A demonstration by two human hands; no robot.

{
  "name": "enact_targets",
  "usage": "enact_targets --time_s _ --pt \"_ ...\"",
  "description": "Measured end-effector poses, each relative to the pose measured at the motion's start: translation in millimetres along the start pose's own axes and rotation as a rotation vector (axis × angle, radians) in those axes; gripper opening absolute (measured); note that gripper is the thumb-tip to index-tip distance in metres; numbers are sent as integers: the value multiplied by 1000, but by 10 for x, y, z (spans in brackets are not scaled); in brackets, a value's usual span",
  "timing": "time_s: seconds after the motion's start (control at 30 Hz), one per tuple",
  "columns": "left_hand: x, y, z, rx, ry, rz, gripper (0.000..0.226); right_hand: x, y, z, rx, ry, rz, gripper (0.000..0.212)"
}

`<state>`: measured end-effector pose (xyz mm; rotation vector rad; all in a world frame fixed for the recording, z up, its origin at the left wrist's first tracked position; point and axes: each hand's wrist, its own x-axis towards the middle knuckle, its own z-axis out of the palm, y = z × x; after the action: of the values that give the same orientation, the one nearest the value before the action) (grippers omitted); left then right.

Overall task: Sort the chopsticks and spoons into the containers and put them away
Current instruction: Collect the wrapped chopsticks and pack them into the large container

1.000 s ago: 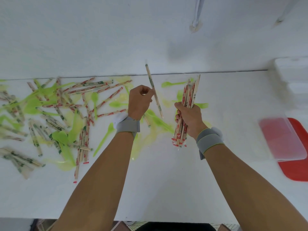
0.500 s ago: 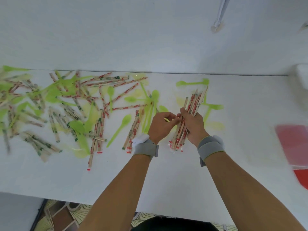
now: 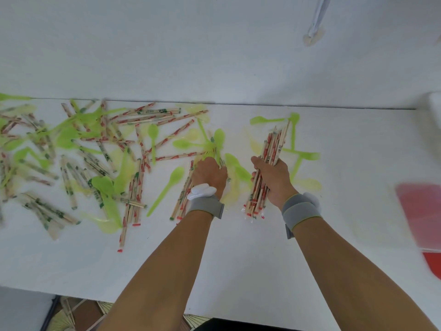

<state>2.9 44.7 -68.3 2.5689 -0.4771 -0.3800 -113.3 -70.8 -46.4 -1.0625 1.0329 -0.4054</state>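
A white desk [image 3: 238, 259] runs along a white wall, its top strewn with cutlery. The right hand [image 3: 274, 175] is curled tight round a bundle of wrapped chopsticks [image 3: 269, 158], held upright-leaning just right of the desk's middle, the red-tipped ends hanging below the fist and the tops fanning toward the far edge. The left hand [image 3: 210, 173] is down on the desk just beside it, knuckles up, its fingers hidden among a small cluster of chopsticks and green spoons [image 3: 214, 144]; whether it has closed on anything cannot be told. Beyond the hands, a few spoons lie near the far edge behind the bundle, and the loose pile of chopsticks and spoons [image 3: 83, 158] covers the whole left half, still thoroughly mixed. At the right edge a blurred clear container on a red lid [image 3: 420, 216] sits well apart, its contents unreadable. By my reckoning the sorting is early: one handful gathered, most of the pile untouched, nothing visibly put away.
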Motion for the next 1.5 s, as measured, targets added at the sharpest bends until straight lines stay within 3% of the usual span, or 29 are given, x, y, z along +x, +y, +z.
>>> enact_targets --time_s 0.17,0.33,0.57,0.83,1.23,1.5 --pt "38 50 -50 -18 28 -80 20 42 -3 0 -9 -9 10 16" --pt "42 77 -2 -33 1 -54 34 55 0 8 -35 -12 5 14" --pt "45 97 -63 -187 3 -97 28 89 -10 -77 -45 -12 3 14" --pt "69 165 -154 -471 86 98 18 93 -84 -78 -12 -9 13 13" --pt "-424 117 -21 -637 -222 345 14 -99 -217 8 284 -32 -82 8" --pt "-549 23 -33 -573 -294 363 16 -257 -100 -24 225 -22 -84 20"
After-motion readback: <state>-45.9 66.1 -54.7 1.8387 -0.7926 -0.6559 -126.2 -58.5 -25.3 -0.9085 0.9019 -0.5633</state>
